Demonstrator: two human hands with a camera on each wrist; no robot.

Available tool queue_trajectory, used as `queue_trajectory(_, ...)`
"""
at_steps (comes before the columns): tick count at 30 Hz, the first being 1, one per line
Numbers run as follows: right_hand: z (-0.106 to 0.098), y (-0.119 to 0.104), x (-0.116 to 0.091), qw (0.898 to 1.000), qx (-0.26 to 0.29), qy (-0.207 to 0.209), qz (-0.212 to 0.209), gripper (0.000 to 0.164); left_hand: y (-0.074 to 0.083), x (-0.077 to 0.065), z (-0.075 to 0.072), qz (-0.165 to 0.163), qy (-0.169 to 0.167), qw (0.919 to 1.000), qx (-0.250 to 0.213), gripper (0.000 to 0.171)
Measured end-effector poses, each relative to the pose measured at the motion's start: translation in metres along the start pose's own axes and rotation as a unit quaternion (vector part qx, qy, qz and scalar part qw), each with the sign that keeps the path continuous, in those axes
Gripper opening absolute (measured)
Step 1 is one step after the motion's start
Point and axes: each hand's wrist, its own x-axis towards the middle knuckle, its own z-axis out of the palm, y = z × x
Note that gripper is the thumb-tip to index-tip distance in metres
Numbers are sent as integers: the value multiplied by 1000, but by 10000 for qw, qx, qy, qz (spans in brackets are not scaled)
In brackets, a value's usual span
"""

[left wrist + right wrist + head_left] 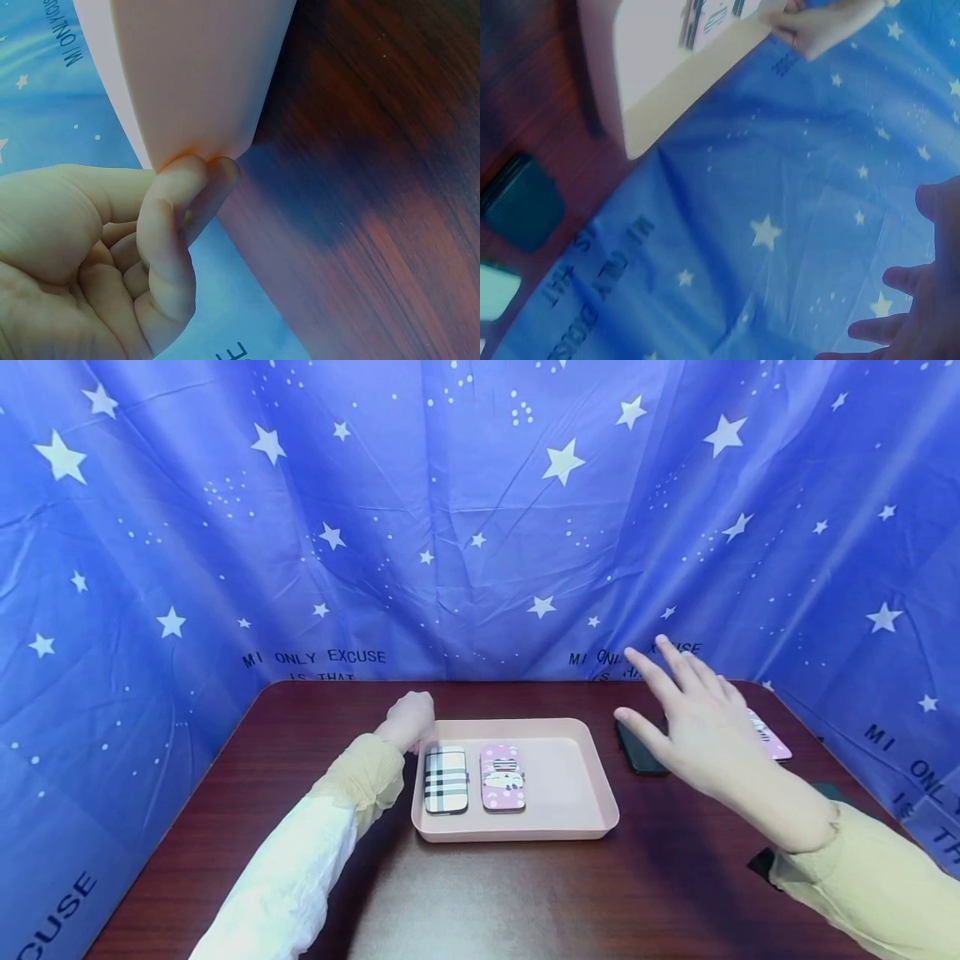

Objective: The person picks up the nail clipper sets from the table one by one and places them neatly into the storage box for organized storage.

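White left sleeve (288, 860), foremost. Left hand (408, 720): pinching pink tray (517, 836) by a corner, on surface (480, 902). Inside: plaid case (446, 778), pink cartoon-print case (502, 778). Outside, right: dark case (635, 750). Right hand (701, 739): raised, fingers spread, empty. Apparent step: steadying tray; next move probably calls for lowering right hand.

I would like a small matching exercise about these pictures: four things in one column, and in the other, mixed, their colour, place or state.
1. tray
2. left hand
3. right hand
4. plaid case

A. spread out, holding nothing
B. pale pink all over
C. lying beside a pink case
D. pinching the tray

Pairs: 1-B; 2-D; 3-A; 4-C
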Motion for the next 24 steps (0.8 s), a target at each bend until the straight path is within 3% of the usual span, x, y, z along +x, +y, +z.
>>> queue_trajectory(11, -14, 51, -22, 9983, -102, -193, 540, 74, 0, -1, 1, 44, -39, 9999, 124, 8)
queue_trajectory(17, -13, 75, -36, 9942, -54, -557, 913, 78, 0, 0, 0, 18, -68, 9999, 125, 10)
queue_trajectory(24, -4, 101, -52, 9917, 42, -680, 1094, 80, 0, 1, 0, -1, -69, 9999, 90, 14)
